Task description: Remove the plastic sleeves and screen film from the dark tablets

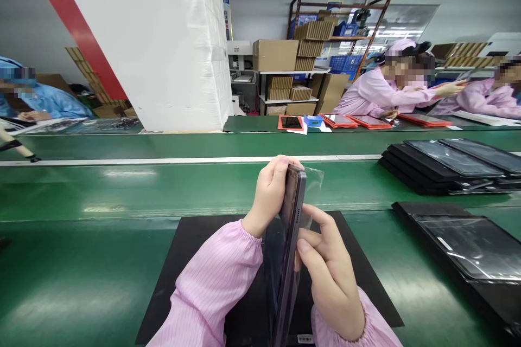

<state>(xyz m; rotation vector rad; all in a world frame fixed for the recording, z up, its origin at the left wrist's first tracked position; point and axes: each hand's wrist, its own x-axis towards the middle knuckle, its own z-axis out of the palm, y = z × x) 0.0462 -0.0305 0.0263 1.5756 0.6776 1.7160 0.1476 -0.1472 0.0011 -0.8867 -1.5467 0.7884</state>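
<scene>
Two bare hands grip one dark tablet (291, 227): the left hand (268, 195) is clamped round its upper end, and the right hand (329, 268) is closed on its long edge, the fingers (313, 227) pressed against the frame. The tablet stands on edge, tilted, above a black mat (366, 293). Its lower end runs out of view, so whether it touches the mat cannot be told. One sheet of clear plastic film (314, 178) sticks out at its top, just beside the left hand. Two pink striped sleeves (215, 276) with gathered cuffs rise from below.

The mat lies on a glossy green conveyor belt (101, 184), crossed by one white stripe. On the right sit two lots of black tablets: a nearer one under film (468, 244), and a farther stack (443, 165) several layers deep.

Past the belt, a green bench (252, 123) carries four red-framed tablets (368, 122) and one blue box (312, 121). Three co-workers work along it — two in pink smocks (382, 92), one in a blue smock (44, 100). Farther back stand a white wrapped column (175, 49), cardboard boxes (275, 55) and a metal rack (337, 27) with blue crates.
</scene>
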